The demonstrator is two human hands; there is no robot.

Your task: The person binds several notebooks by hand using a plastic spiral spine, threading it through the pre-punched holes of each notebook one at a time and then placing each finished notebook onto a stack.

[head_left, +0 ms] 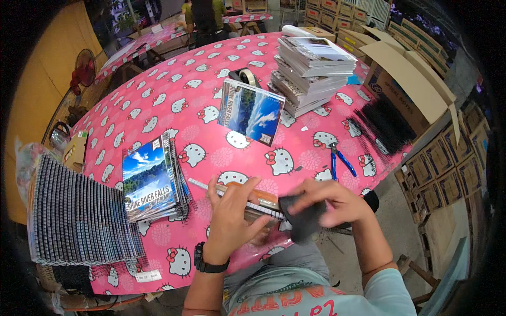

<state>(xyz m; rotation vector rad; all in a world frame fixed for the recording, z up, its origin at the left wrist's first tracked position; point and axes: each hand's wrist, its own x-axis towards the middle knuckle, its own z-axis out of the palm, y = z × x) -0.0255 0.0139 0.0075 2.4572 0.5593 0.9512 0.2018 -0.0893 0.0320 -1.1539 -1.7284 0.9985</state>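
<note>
At the near edge of the table, my left hand (232, 213) is closed round a notebook (266, 209) held with its holed edge up. Its pages show as a pale band dotted with dark marks, and an orange strip runs along it. My right hand (337, 203) is bent over the notebook's right end, fingers smeared by motion. Against those fingers is a dark, blurred thing (301, 221) whose kind I cannot make out. Beyond my hands lies a notebook with a blue-sky landscape cover (252, 113). Blue-handled cutters (340, 160) rest to the right, beside several black spiral coils (382, 129).
On the left stand a small pile of landscape-cover notebooks (153, 179) and a long row of spiral-bound ones (84, 210). A tall notebook stack (316, 68) rises at the back, near a tape roll (246, 77). An open carton (398, 87) borders the right. Another person (205, 21) is far off.
</note>
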